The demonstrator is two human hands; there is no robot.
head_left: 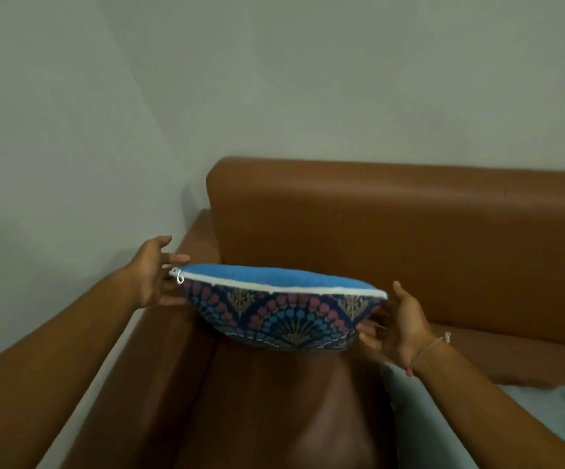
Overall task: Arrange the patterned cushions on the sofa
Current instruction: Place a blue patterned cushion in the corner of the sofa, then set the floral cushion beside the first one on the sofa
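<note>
The cushion point(279, 311) is held in the air above the left end of the sofa point(409, 252), in front of the backrest and just over the seat. It is turned so that we see mostly its edge. The top face is plain bright blue. The face toward the person is dark blue with arches made of small pink and light blue dots and with beige leaf shapes between them. A white zipper point(274, 286) runs along the whole seam between the two faces, and its small metal pull hangs at the left corner. The cushion looks soft and thick in the middle and thin at both corners.

The left hand point(154, 272) is at the left corner of the cushion, close above the sofa's left armrest. Its fingers are spread apart, and the fingertips touch the corner near the zipper pull; I cannot tell if they really hold it. The right hand point(401, 324) is at the right corner, palm turned to the cushion, fingers open and only a little curved, the fingertips under the lower right edge. On the right wrist there is a thin bracelet point(426, 353). Both forearms are stretched forward from the lower corners.

On the seat near the front edge, under the right forearm, lies a pale grey-blue cushion point(545, 414)
</note>
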